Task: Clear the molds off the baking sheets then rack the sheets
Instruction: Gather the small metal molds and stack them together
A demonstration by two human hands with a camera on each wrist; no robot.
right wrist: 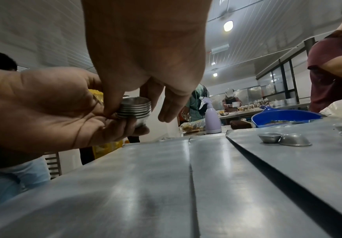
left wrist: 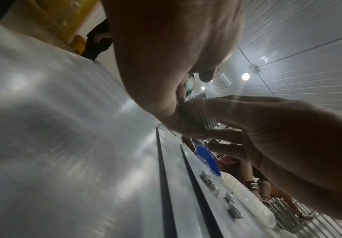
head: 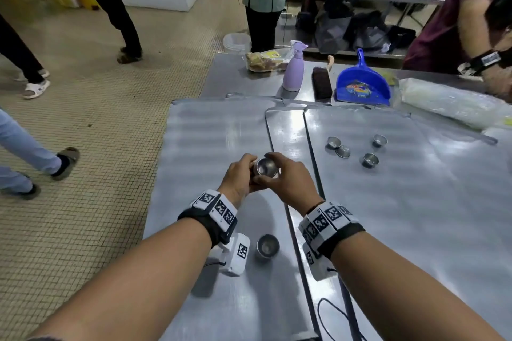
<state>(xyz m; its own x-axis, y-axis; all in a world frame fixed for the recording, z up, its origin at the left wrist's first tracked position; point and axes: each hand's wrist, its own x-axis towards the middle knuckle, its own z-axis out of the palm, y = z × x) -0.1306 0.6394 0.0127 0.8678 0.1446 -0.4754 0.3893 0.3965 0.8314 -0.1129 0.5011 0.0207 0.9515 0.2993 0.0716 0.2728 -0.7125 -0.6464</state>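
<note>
your left hand [head: 240,178] cradles a nested stack of small round steel molds [right wrist: 135,108] from below, fingers curled round it, above the left flat grey baking sheet [head: 205,130]. your right hand [head: 291,180] pinches the top mold's rim between thumb and fingers. seat that mold squarely, i'd say, and press down evenly so the stack doesn't lean or jam. keep the left grip low on the stack. one loose steel mold [head: 267,245] sits near this sheet's near edge, between your wrists; four more steel molds [head: 342,151] lie toward the far end of the right baking sheet [head: 415,202]. gather the near one next, probably.
</note>
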